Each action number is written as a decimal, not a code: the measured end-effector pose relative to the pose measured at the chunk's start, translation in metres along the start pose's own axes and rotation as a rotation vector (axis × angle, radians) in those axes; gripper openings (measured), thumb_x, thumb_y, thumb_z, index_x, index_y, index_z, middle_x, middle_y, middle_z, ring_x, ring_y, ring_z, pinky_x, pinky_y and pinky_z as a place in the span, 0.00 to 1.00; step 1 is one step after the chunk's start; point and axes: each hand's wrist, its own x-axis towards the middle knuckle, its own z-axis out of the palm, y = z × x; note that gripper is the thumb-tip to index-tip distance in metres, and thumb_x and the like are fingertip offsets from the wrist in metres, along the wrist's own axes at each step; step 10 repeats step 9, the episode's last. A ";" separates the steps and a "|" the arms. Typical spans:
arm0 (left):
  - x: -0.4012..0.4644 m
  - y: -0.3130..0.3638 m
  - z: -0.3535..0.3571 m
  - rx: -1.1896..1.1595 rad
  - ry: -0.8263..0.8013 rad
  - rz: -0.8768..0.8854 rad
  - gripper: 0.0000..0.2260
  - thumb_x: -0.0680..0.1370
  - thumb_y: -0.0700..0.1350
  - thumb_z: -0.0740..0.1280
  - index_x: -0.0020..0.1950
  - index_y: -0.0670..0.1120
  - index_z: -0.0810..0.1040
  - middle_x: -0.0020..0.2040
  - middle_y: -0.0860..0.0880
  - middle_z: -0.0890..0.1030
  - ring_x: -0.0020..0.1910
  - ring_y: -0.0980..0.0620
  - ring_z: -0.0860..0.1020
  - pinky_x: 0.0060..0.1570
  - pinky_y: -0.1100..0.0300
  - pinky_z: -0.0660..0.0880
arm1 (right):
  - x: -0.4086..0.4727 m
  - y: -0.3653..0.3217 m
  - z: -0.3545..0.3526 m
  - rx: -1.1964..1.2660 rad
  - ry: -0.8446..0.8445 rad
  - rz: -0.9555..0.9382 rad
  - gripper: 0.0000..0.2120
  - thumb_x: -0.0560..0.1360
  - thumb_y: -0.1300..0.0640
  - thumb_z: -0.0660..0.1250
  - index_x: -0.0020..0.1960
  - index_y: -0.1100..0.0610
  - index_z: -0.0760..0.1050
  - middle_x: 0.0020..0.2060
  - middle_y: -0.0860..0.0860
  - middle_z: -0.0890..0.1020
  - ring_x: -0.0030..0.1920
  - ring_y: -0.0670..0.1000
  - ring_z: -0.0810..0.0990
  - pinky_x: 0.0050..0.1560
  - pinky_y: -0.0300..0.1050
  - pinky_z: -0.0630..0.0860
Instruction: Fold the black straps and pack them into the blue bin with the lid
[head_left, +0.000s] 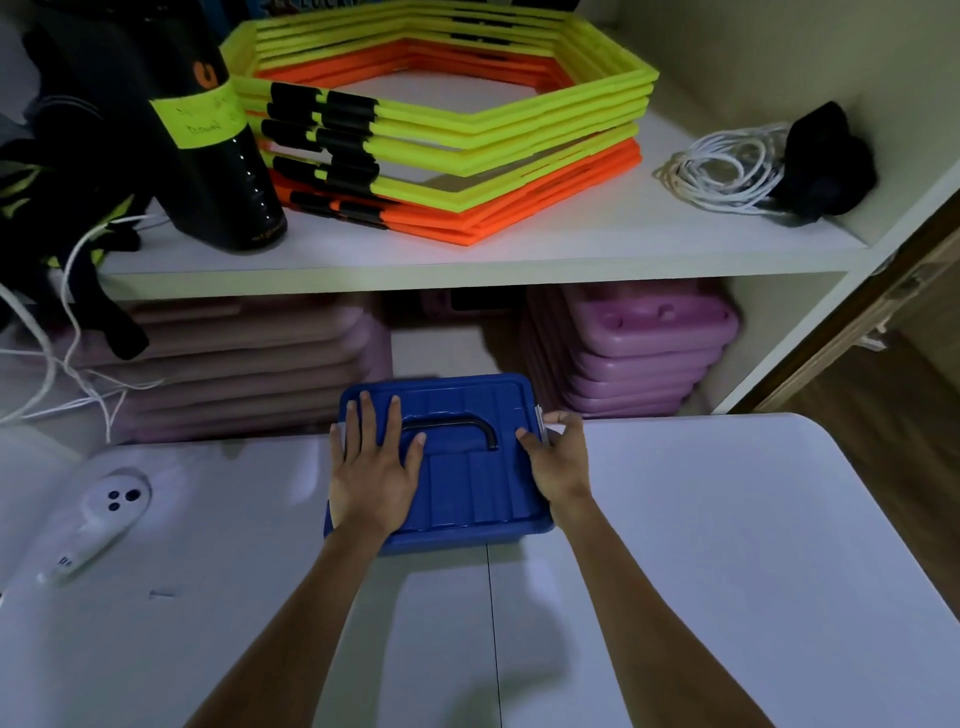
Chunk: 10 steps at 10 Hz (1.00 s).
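The blue bin (457, 540) stands on the white table's far edge, with its blue lid (467, 405) on top and a black handle (457, 427) lying flat in the lid's recess. My left hand (375, 467) rests flat on the left half of the lid, fingers spread. My right hand (558, 454) grips the lid's right edge, thumb on top and fingers curled over the side. Black straps (67, 249) hang in a tangle off the left end of the shelf, apart from both hands. The bin's inside is hidden.
A white table (727, 545) holds a white controller (104, 514) at the left. The shelf (467, 254) behind carries stacked yellow and orange hexagon rings (447, 130), a black bottle (208, 156) and coiled white rope (727, 166). Purple boxes (639, 353) sit below.
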 end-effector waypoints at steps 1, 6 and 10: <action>0.000 0.001 0.001 0.010 0.002 -0.007 0.29 0.81 0.60 0.40 0.78 0.49 0.40 0.79 0.42 0.42 0.78 0.44 0.40 0.76 0.47 0.39 | -0.009 0.004 0.006 -0.370 -0.013 -0.226 0.20 0.82 0.60 0.58 0.74 0.57 0.61 0.68 0.57 0.74 0.58 0.55 0.77 0.60 0.50 0.76; 0.002 0.002 0.000 0.003 -0.038 0.003 0.30 0.81 0.60 0.39 0.78 0.48 0.37 0.78 0.40 0.38 0.77 0.43 0.36 0.74 0.46 0.35 | -0.015 0.017 0.028 -1.360 -0.186 -0.669 0.35 0.79 0.33 0.36 0.80 0.50 0.38 0.78 0.63 0.38 0.78 0.58 0.34 0.78 0.57 0.38; -0.008 -0.016 -0.023 -0.224 -0.103 0.113 0.40 0.74 0.67 0.29 0.79 0.46 0.48 0.79 0.42 0.46 0.78 0.46 0.41 0.74 0.51 0.37 | -0.024 -0.014 0.018 -1.150 -0.350 -0.454 0.37 0.78 0.33 0.43 0.80 0.49 0.40 0.79 0.58 0.40 0.79 0.56 0.37 0.76 0.48 0.36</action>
